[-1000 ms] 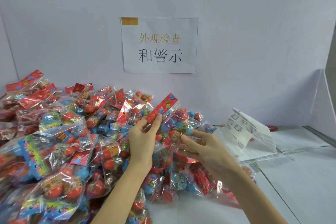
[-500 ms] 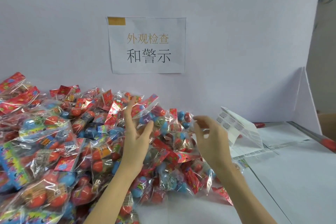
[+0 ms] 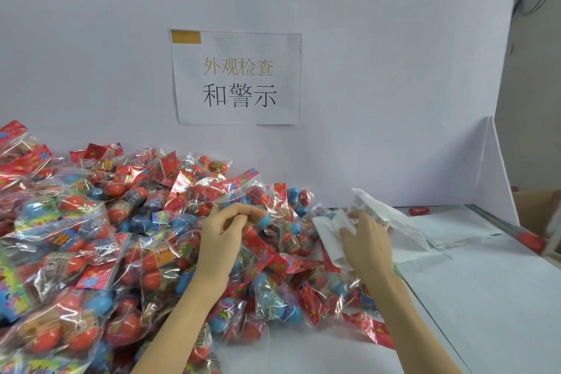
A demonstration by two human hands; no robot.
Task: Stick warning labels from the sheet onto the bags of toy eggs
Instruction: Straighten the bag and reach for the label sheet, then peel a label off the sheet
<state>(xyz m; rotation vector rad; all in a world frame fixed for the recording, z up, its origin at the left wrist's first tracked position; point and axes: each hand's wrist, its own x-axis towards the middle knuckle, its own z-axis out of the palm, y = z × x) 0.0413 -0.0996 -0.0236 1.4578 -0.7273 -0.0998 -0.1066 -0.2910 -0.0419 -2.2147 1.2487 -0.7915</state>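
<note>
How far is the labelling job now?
Done: none visibly; no bag shows a warning label. In hand: the right hand is at the label sheet, while the left hand rests, fingers curled, on the pile of bags. Left: seemingly the whole pile.

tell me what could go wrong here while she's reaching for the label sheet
1. The label sheet is curled and blurred where the right hand takes it; a label might crease or stick to itself.
2. The left hand rests curled on the heaped pile of bags; the bag meant for labelling could get lost among the others.
3. Bags at the pile's edge lie right by the right forearm and might be nudged toward the table edge.
</note>
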